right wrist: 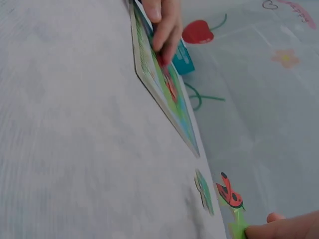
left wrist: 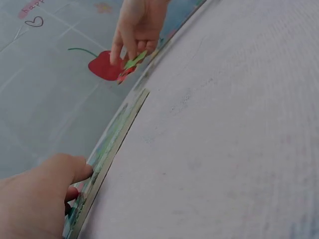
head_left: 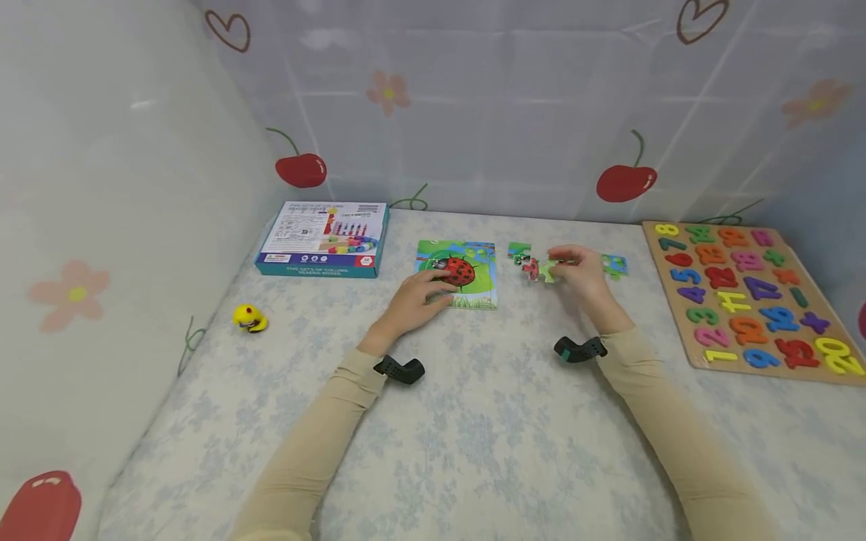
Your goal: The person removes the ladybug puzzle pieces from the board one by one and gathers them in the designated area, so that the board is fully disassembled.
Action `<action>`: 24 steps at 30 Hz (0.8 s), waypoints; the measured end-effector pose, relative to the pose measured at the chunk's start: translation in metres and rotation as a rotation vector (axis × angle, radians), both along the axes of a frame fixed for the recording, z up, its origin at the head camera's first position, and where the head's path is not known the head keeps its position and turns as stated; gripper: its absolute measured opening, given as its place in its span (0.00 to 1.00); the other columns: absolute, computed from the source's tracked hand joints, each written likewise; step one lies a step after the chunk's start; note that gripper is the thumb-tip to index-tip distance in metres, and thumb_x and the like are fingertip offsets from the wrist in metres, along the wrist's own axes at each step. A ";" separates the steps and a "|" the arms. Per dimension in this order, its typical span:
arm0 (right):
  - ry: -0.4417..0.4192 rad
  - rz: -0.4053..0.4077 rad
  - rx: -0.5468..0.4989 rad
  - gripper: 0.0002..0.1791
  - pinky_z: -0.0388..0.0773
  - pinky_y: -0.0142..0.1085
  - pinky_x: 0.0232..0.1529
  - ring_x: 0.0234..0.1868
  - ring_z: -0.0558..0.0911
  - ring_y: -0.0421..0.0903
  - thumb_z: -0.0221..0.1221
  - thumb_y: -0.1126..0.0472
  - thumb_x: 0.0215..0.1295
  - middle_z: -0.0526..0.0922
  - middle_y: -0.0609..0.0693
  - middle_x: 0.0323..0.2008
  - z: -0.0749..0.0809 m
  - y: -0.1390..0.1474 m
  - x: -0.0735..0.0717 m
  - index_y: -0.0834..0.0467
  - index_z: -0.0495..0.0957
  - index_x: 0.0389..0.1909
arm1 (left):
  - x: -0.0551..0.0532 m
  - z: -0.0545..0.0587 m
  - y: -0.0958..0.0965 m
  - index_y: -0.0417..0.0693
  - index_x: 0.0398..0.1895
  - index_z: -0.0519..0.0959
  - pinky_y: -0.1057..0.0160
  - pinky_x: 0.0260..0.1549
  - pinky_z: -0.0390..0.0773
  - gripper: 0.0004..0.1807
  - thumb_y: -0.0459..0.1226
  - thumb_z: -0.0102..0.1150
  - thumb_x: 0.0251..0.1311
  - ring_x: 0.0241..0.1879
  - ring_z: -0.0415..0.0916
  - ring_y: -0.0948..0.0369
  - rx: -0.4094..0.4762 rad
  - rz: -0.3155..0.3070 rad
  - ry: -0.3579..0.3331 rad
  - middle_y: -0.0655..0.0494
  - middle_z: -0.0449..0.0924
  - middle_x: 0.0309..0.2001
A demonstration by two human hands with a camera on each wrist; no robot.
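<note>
My left hand (head_left: 419, 300) rests on a square ladybug puzzle board (head_left: 482, 289), its fingers lying over the left side of the picture. In the left wrist view the thumb is by the board's edge (left wrist: 107, 167). To the right of the board, my right hand (head_left: 580, 276) pinches a green and red jigsaw piece (right wrist: 231, 193). The left wrist view shows this piece raised off the table, hanging from the fingertips (left wrist: 115, 56). Close by on the table lie a loose blue-green jigsaw piece (head_left: 518, 249) and another loose piece (head_left: 616, 264) beyond the right hand.
A boxed bead set (head_left: 323, 239) lies at the back left, with a small yellow toy (head_left: 250, 318) in front of it. On the right is a wooden number board (head_left: 751, 300) with colourful numerals. A printed curtain (head_left: 473, 113) hangs behind the table.
</note>
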State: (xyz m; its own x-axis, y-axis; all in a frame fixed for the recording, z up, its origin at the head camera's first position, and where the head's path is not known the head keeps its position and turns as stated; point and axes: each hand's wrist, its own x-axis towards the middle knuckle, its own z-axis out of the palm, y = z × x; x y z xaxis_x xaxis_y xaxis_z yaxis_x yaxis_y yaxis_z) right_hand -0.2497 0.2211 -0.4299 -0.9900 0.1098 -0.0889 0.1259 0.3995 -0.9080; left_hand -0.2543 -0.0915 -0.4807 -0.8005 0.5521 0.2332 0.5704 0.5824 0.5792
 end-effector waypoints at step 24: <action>-0.038 -0.236 0.298 0.18 0.67 0.21 0.28 0.38 0.69 0.34 0.52 0.64 0.67 0.76 0.61 0.54 0.000 0.076 0.032 0.66 0.75 0.56 | -0.004 0.000 -0.002 0.50 0.55 0.79 0.43 0.64 0.64 0.27 0.51 0.66 0.53 0.65 0.64 0.48 -0.003 0.285 0.044 0.47 0.71 0.62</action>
